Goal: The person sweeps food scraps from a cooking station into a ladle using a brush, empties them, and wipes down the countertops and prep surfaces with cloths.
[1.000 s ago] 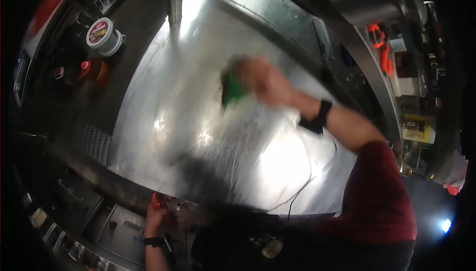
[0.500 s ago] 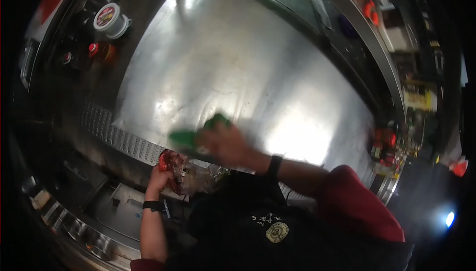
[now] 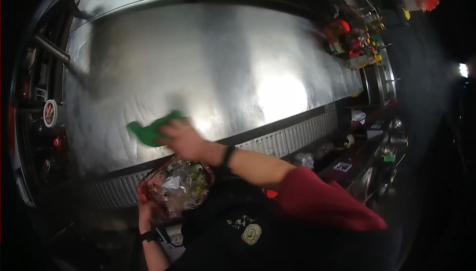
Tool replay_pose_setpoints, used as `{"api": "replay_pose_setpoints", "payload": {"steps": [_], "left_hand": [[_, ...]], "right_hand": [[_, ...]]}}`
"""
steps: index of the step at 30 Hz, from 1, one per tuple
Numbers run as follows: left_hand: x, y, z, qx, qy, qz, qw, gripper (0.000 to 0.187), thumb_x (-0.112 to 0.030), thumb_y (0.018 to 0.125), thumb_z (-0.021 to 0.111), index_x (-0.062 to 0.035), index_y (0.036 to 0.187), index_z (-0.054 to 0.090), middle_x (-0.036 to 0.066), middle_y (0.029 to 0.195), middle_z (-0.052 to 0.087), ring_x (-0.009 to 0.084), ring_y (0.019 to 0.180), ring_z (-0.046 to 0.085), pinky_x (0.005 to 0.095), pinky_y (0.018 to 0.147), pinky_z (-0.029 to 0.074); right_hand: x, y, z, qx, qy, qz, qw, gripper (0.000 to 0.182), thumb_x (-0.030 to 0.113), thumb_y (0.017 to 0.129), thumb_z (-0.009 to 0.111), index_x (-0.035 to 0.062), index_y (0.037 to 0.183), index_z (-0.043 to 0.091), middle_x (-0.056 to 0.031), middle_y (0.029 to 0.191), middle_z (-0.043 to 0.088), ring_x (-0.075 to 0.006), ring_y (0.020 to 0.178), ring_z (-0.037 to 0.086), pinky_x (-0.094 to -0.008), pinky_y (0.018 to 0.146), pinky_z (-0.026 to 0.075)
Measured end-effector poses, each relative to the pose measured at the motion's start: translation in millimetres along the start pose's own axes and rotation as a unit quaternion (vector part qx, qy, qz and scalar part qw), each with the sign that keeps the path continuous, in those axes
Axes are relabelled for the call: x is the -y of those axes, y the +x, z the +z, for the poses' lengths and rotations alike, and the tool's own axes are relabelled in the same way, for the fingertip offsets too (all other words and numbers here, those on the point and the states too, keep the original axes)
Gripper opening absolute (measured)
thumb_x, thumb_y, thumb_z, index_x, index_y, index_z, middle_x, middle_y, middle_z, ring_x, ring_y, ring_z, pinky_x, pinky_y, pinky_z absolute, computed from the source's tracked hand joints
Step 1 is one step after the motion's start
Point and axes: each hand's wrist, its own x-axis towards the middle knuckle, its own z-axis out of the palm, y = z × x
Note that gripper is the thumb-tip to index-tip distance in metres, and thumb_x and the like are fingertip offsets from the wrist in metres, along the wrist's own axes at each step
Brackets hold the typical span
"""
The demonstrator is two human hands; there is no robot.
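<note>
My right hand (image 3: pixel 187 141) grips a green cloth (image 3: pixel 148 133) and presses it on the broad stainless steel counter (image 3: pixel 218 57), close to its front edge. The cloth is slightly blurred. Below that edge, my left hand (image 3: pixel 147 212) grips a red tub (image 3: pixel 144 189) by its left side, near my body. Crumpled clear plastic (image 3: pixel 186 186) and green and pinkish scraps fill the tub. My right forearm reaches over the tub's far right corner.
Red- and yellow-capped bottles (image 3: pixel 349 42) cluster at the counter's right end. A white bucket (image 3: pixel 50 113) stands off its left side. A perforated metal strip (image 3: pixel 267 143) runs along the front edge, and a metal post (image 3: pixel 52 48) stands at far left.
The view has turned, bringing more of the counter's right side in. My right hand and the cloth have shifted left along the counter. More of the tub's contents now shows.
</note>
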Motion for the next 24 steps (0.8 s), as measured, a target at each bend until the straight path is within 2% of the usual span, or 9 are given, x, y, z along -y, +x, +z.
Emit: {"api": "replay_pose_setpoints", "payload": {"steps": [5,8,10,12,13,14,15,20,24], "left_hand": [[-11.3,-8.3,3.2,0.023,0.008,0.016,1.0,0.041,-0.006,0.06,0.06,-0.0006,0.102,0.062,0.004,0.086,0.064,0.0183,0.075,0.062,0.0305,0.067,0.05],[8.1,-2.5,-10.6,0.013,0.044,0.003,0.999,0.042,-0.005,0.06,0.06,-0.0012,0.101,0.063,0.003,0.087,0.064,0.018,0.075,0.061,0.0302,0.068,0.05],[1.8,-18.7,-5.1,-0.011,-0.001,0.057,0.998,0.04,-0.004,0.059,0.061,-0.0015,0.099,0.063,0.003,0.086,0.065,0.0173,0.075,0.061,0.0301,0.067,0.049],[28.8,-7.2,-15.7,-0.035,-0.009,0.064,0.997,0.037,-0.005,0.06,0.061,-0.0013,0.097,0.064,0.003,0.085,0.065,0.017,0.073,0.061,0.0302,0.066,0.049],[38.4,-7.8,-22.7,-0.047,-0.002,0.008,0.999,0.036,-0.005,0.06,0.061,-0.0013,0.096,0.064,0.004,0.083,0.065,0.018,0.072,0.061,0.0307,0.066,0.049],[42.5,-14.3,-23.6,-0.057,-0.006,0.009,0.998,0.036,-0.005,0.06,0.061,-0.0013,0.096,0.064,0.004,0.083,0.065,0.018,0.072,0.061,0.0307,0.066,0.049],[43.7,-20.5,-20.4,-0.073,-0.013,-0.008,0.997,0.036,-0.005,0.061,0.062,-0.0012,0.096,0.064,0.004,0.083,0.065,0.0185,0.071,0.061,0.0309,0.065,0.049],[83.1,-54.1,-19.8,-0.141,-0.16,-0.018,0.977,0.041,-0.003,0.06,0.061,-0.0012,0.101,0.062,0.005,0.085,0.064,0.0223,0.072,0.062,0.0343,0.066,0.049],[129.2,-79.9,-26.8,-0.16,-0.284,-0.023,0.945,0.05,0.0,0.06,0.059,-0.0025,0.11,0.059,0.006,0.094,0.063,0.0245,0.085,0.062,0.0357,0.075,0.05]], "right_hand": [[-162.1,-251.3,-86.7,-0.124,-0.269,0.33,0.896,0.011,0.018,0.081,0.06,0.0131,0.089,0.066,-0.0095,0.082,0.063,-0.0265,0.073,0.061,-0.0382,0.055,0.047],[-239.9,-357.4,-168.8,-0.152,-0.115,0.656,0.73,0.024,0.024,0.083,0.06,0.0099,0.1,0.07,-0.0174,0.091,0.069,-0.0352,0.084,0.066,-0.0424,0.073,0.053],[-226.1,-321.0,-200.8,-0.194,-0.098,0.675,0.705,0.033,0.028,0.085,0.06,0.0014,0.104,0.066,-0.0227,0.099,0.067,-0.0376,0.096,0.064,-0.0432,0.081,0.05],[-235.2,-282.4,-156.9,-0.299,-0.107,0.53,0.786,0.029,0.028,0.086,0.058,0.002,0.098,0.065,-0.0223,0.093,0.067,-0.0368,0.092,0.065,-0.0468,0.074,0.051],[-235.3,-257.7,-123.8,-0.166,-0.082,0.52,0.834,0.024,0.026,0.086,0.057,0.0076,0.098,0.065,-0.019,0.095,0.066,-0.0378,0.084,0.064,-0.0479,0.07,0.051],[-174.3,-189.2,-100.5,-0.067,-0.291,0.555,0.776,0.026,0.026,0.084,0.057,0.0153,0.106,0.064,-0.0149,0.107,0.06,-0.037,0.088,0.061,-0.0496,0.072,0.049],[-153.0,-162.1,-61.9,-0.1,-0.351,0.491,0.791,0.039,0.027,0.082,0.06,0.0166,0.12,0.058,-0.0151,0.11,0.055,-0.0364,0.089,0.056,-0.0502,0.075,0.048],[-24.7,-14.6,14.0,-0.139,-0.147,0.207,0.957,0.03,0.018,0.075,0.061,0.0115,0.103,0.064,-0.0131,0.107,0.056,-0.0361,0.096,0.05,-0.0511,0.076,0.041],[72.4,68.4,23.5,0.183,-0.031,-0.051,0.981,0.032,0.021,0.074,0.062,0.0133,0.106,0.065,-0.0066,0.113,0.053,-0.0285,0.108,0.047,-0.049,0.085,0.039]]}}
